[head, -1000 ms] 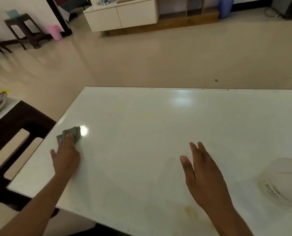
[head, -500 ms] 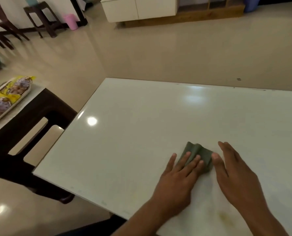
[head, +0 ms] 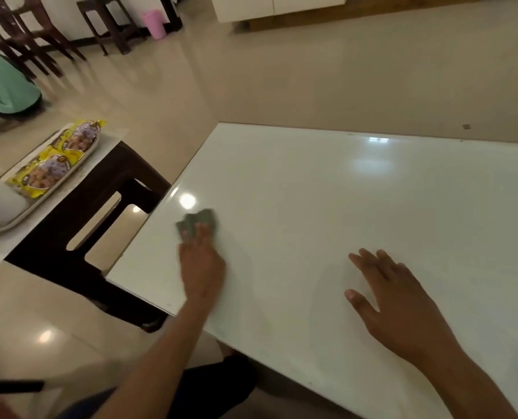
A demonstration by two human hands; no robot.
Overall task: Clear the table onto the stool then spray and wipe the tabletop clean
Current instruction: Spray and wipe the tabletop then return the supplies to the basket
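wiping is the step in hand: the left hand [head: 201, 261] presses a grey-green cloth [head: 197, 221] flat on the tabletop [head: 327, 207], near its left edge, fingers laid over the cloth's near part rather than curled round it. the right hand [head: 399, 300] lies released, palm down and fingers spread, on the tabletop well apart from the cloth, holding nothing; it looks to be bracing the body.

the tray [head: 19, 219] with 2 yellow snack packs [head: 55, 158] sits on the stool [head: 79, 225] beside the table, so the clearing looks done. no spray bottle shows.

to wipe well, keep the palm's weight over the cloth so it does not bunch or slip out from under the fingers, and run overlapping passes right out to the left edge and near corner. the hand is blurred, so pressure cannot be judged. a faint yellowish mark [head: 266, 328] near the front edge likely needs a firmer rub. shift the right hand so its patch gets wiped too.
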